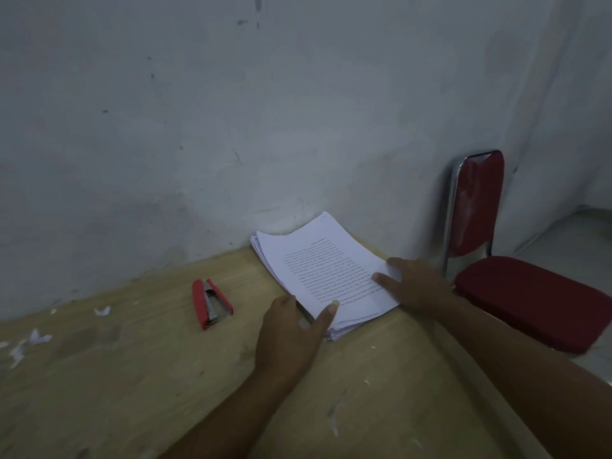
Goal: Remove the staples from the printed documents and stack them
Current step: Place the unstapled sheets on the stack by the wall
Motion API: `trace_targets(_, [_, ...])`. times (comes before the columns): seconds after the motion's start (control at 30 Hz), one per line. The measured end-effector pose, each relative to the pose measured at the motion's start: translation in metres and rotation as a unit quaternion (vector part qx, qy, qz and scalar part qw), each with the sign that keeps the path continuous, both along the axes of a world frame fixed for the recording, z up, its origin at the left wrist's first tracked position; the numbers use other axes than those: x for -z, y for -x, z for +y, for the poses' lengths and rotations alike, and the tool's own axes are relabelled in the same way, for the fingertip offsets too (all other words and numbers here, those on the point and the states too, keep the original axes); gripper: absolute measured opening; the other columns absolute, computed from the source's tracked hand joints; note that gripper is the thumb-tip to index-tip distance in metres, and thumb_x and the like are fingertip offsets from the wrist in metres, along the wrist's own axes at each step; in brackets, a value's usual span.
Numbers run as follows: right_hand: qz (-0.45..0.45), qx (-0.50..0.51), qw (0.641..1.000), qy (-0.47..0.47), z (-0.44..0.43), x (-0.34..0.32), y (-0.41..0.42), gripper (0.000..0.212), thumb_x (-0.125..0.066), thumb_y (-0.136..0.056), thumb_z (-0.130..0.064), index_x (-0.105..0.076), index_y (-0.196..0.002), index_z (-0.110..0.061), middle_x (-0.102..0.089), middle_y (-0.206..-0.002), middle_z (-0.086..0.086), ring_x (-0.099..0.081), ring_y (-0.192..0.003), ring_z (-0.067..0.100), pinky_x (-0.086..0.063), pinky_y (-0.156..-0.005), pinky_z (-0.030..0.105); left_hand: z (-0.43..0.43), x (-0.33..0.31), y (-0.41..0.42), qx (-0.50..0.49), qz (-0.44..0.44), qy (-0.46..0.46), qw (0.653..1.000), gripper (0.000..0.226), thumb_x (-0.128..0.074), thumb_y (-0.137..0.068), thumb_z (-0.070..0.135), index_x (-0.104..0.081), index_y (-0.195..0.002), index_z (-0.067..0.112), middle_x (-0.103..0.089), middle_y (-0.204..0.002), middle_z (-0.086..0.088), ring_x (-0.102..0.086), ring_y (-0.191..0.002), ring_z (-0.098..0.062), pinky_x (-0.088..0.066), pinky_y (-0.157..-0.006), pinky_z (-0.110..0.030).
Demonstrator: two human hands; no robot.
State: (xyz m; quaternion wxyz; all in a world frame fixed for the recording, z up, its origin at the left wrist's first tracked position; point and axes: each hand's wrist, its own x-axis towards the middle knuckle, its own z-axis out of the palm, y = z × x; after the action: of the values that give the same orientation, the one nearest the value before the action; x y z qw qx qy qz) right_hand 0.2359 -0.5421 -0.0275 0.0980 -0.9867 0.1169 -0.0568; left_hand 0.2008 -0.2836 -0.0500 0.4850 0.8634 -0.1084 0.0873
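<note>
- Single head-worn wide-angle view, looking forward and down over a pale wooden tabletop (132,376) toward a scuffed grey-white plastered wall (231,111).
- Near range; tabletop fills the lower frame.

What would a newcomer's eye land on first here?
Probably the white stack of printed pages by the wall, the left hand at its near corner with thumb on top, and the right hand touching its right edge with its fingers. Then the reds: a small stapler lying on the wooden table left of the stack, and a chair to the right.
</note>
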Motion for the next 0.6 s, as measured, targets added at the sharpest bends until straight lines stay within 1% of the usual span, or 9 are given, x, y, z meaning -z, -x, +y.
trace_targets(0.1, [-0.007,0.019,1.0,0.009,0.005,-0.002,-0.002,0.067,-0.039,-0.093,-0.067,-0.047,-0.142,-0.021,-0.056,-0.139,0.006,-0.046,-0.13,0.029,-0.041,-0.105,0.042,-0.001,-0.001,-0.003,-0.001,0.001,-0.021,1.0,0.078,-0.039,-0.069,0.092,-0.066,-0.111,0.033,-0.063,-0.112,0.015,-0.059,-0.102,-0.003,-0.056,-0.087,-0.034])
trace_targets(0.2, [-0.008,0.033,0.999,0.023,0.008,-0.002,-0.004,0.065,-0.037,-0.094,-0.066,-0.052,-0.137,-0.02,-0.059,-0.136,0.005,-0.049,-0.127,0.029,-0.043,-0.105,0.042,-0.001,-0.006,-0.004,0.013,0.026,-0.049,0.998,0.074,-0.034,-0.076,0.086,-0.067,-0.11,0.03,-0.06,-0.115,0.012,-0.055,-0.102,-0.004,-0.053,-0.089,-0.032])
trace_targets(0.33, [0.042,0.042,0.998,0.019,0.015,-0.007,-0.005,0.068,-0.032,-0.095,-0.067,-0.047,-0.14,-0.018,-0.054,-0.141,0.007,-0.046,-0.129,0.031,-0.037,-0.109,0.046,-0.001,-0.01,-0.004,0.004,0.064,-0.048,0.997,0.077,-0.029,-0.075,0.087,-0.067,-0.098,0.024,-0.062,-0.105,0.005,-0.058,-0.094,-0.008,-0.054,-0.087,-0.033])
trace_targets(0.4, [0.063,0.046,0.997,0.01,0.021,-0.012,-0.004,0.073,-0.031,-0.093,-0.07,-0.043,-0.142,-0.016,-0.051,-0.143,0.009,-0.044,-0.131,0.033,-0.032,-0.111,0.049,0.002,-0.019,0.003,0.007,0.067,-0.042,0.997,0.063,-0.038,-0.087,0.074,-0.065,-0.087,0.016,-0.062,-0.09,0.0,-0.059,-0.085,-0.012,-0.052,-0.076,-0.027])
trace_targets(0.47, [0.057,0.041,0.997,0.038,0.027,-0.017,0.001,0.072,-0.037,-0.093,-0.068,-0.043,-0.139,-0.014,-0.051,-0.141,0.01,-0.047,-0.128,0.034,-0.033,-0.11,0.05,0.008,-0.029,0.008,0.016,0.068,-0.044,0.997,0.045,-0.048,-0.096,0.051,-0.059,-0.071,0.016,-0.06,-0.078,-0.004,-0.057,-0.075,-0.013,-0.042,-0.063,-0.018])
trace_targets(0.5, [0.05,0.036,0.997,0.049,0.033,-0.022,0.006,0.068,-0.041,-0.093,-0.065,-0.043,-0.137,-0.014,-0.051,-0.14,0.01,-0.048,-0.127,0.033,-0.035,-0.11,0.049,0.013,-0.032,0.01,0.018,0.065,-0.047,0.997,0.038,-0.05,-0.098,0.045,-0.06,-0.073,0.017,-0.063,-0.084,-0.004,-0.059,-0.078,-0.014,-0.042,-0.064,-0.017])
trace_targets(0.53, [0.045,0.029,0.997,0.051,0.039,-0.026,0.011,0.065,-0.045,-0.093,-0.062,-0.042,-0.137,-0.014,-0.051,-0.14,0.009,-0.048,-0.127,0.032,-0.036,-0.109,0.048,0.02,-0.035,0.012,0.025,0.069,-0.056,0.996,0.031,-0.052,-0.098,0.044,-0.065,-0.089,0.017,-0.065,-0.099,-0.003,-0.061,-0.089,-0.017,-0.045,-0.074,-0.019])
trace_targets(0.57, [0.045,0.023,0.998,0.042,0.047,-0.031,0.017,0.063,-0.048,-0.094,-0.059,-0.041,-0.139,-0.014,-0.05,-0.142,0.008,-0.047,-0.128,0.032,-0.036,-0.11,0.047,0.027,-0.038,0.015,0.027,0.077,-0.061,0.995,0.037,-0.053,-0.097,0.043,-0.064,-0.115,0.013,-0.061,-0.12,-0.003,-0.06,-0.106,-0.019,-0.045,-0.088,-0.023])
trace_targets(0.6, [0.044,0.015,0.998,0.029,0.056,-0.037,0.024,0.063,-0.05,-0.094,-0.056,-0.04,-0.14,-0.015,-0.049,-0.144,0.008,-0.045,-0.13,0.031,-0.035,-0.11,0.045,0.035,-0.04,0.018,0.024,0.086,-0.066,0.994,0.05,-0.055,-0.096,0.042,-0.054,-0.134,0.01,-0.053,-0.137,-0.004,-0.056,-0.118,-0.02,-0.041,-0.096,-0.025])
